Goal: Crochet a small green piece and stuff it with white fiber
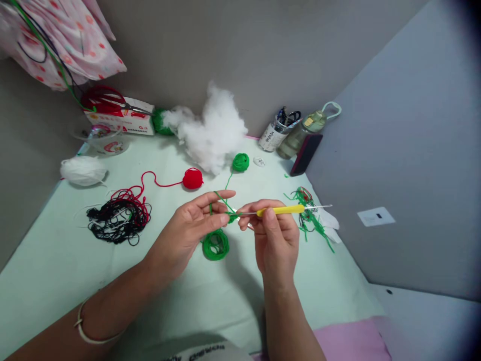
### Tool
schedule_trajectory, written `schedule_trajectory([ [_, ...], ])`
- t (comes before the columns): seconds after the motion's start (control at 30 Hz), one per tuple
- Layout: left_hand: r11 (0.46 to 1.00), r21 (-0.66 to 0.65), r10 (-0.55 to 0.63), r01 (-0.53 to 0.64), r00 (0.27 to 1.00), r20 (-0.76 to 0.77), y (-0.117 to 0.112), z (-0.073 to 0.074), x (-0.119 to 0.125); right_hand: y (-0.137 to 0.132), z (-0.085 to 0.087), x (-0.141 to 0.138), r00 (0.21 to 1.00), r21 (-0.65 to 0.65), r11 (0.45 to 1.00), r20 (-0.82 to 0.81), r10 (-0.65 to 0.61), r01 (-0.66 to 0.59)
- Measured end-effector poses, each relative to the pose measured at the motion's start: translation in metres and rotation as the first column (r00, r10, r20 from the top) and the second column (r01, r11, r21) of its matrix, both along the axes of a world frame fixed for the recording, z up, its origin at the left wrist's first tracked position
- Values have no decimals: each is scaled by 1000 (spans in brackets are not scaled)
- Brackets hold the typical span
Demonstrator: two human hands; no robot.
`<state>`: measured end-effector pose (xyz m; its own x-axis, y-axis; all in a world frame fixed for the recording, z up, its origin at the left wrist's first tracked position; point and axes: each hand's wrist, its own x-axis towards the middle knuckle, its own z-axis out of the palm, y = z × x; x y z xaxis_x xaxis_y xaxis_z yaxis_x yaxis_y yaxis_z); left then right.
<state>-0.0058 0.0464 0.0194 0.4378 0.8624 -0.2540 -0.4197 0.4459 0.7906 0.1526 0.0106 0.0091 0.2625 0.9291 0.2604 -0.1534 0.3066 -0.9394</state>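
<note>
My right hand (pixel 276 235) is closed round the yellow handle of a crochet hook (pixel 281 209), which has a metal tip at each end. The left tip reaches into a small piece of green crochet (pixel 232 217). Thumb and fingers of my left hand (pixel 195 220) pinch that piece, and green yarn runs over the raised index finger. From there the strand leads back to a small green yarn ball (pixel 241 162). Just below my hands lies a coiled ring of green yarn (pixel 215 244). Something pale behind my right fingers is mostly hidden.
Black yarn (pixel 116 218) lies tangled at left, near a red ball (pixel 193 178) and white yarn (pixel 83 171). Behind are white stuffing (pixel 216 130), scissors (pixel 107 100) on a box, a plastic tub (pixel 110 143), a pen cup (pixel 273 136), a bottle (pixel 300 135) and a phone (pixel 306 154). Yarn scraps (pixel 310 215) lie right.
</note>
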Motion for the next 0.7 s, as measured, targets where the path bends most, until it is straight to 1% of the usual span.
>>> schedule_trajectory([
  [0.07, 1000, 26, 13, -13, 1000, -20, -1, -1, -1, -3, 1, -1, 998, 21, 1000, 58, -13, 12],
  [0.13, 998, 64, 32, -28, 998, -54, -1, -3, -1, -8, 1, -1, 984, 68, 997, 171, -59, 48],
  [0.2, 993, 112, 51, -39, 994, -101, -2, -5, -2, -11, 0, -3, 940, 167, 983, 316, -128, 77],
  [0.27, 985, 159, 89, -64, 984, -152, -3, -6, -1, -14, -2, -4, 864, 290, 955, 466, -193, 58],
  [0.33, 975, 195, 142, -105, 971, -190, -5, -5, 0, -15, -7, -5, 755, 376, 927, 607, -250, 4],
  [0.4, 971, 197, 171, -132, 966, -194, -7, -4, 2, -15, -12, -7, 627, 413, 911, 712, -316, -10],
  [0.43, 974, 181, 167, -134, 969, -180, -7, -4, 3, -15, -15, -7, 578, 424, 905, 739, -345, -3],
  [0.47, 981, 146, 145, -124, 978, -149, -8, -3, 3, -15, -17, -7, 551, 434, 901, 751, -364, 3],
  [0.5, 991, 92, 106, -96, 989, -104, -7, -3, 4, -14, -17, -8, 550, 432, 902, 750, -367, 12],
  [0.53, 998, 23, 58, -57, 997, -49, -7, -3, 4, -14, -17, -7, 578, 419, 908, 735, -355, 24],
  [0.57, 999, -49, 15, -15, 1000, 10, -5, -3, 4, -13, -16, -7, 629, 399, 916, 703, -333, 39],
  [0.63, 986, -160, -37, 54, 994, 104, -1, -3, 4, -12, -10, -6, 767, 344, 933, 568, -299, 109],
  [0.7, 981, -185, -33, 58, 991, 133, 2, -3, 3, -11, -4, -5, 889, 285, 946, 376, -261, 157],
])
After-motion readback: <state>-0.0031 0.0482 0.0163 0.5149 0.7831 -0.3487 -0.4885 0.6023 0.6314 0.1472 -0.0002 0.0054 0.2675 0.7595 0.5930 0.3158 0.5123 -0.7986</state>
